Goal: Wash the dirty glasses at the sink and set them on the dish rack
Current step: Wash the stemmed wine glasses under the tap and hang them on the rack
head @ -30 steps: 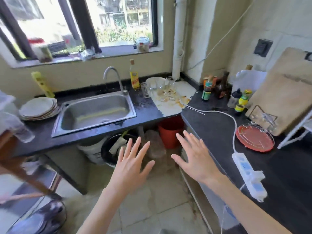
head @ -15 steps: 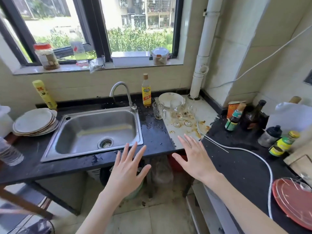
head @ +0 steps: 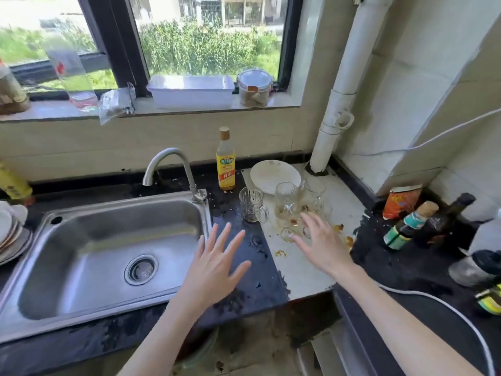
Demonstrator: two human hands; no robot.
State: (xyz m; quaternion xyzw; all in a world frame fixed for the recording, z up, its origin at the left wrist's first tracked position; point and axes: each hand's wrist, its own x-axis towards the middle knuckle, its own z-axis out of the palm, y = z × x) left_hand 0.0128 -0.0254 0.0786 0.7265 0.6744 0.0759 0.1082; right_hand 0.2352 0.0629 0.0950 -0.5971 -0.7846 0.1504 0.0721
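Several dirty clear glasses stand to the right of the steel sink (head: 81, 302): a handled mug glass (head: 250, 204) on the dark counter, a taller glass (head: 286, 200) with brown residue, and a stemmed glass (head: 288, 234) partly behind my fingers. My right hand (head: 322, 246) hovers with fingers spread just in front of this cluster, holding nothing. My left hand (head: 214, 267) is also spread flat, over the wet counter at the sink's right rim. A curved faucet (head: 173, 166) stands behind the basin. No dish rack shows.
A white plate (head: 271, 172) and a yellow bottle (head: 225, 164) sit behind the glasses. Brown spills mark the white slab (head: 301, 270). Stacked plates (head: 10, 234) lie far left. Sauce bottles (head: 406, 226) and a white cable (head: 447, 308) occupy the right counter.
The view has closed in on the sink and glasses. Both hands moved forward over the counter; the right one now reaches the glass cluster.
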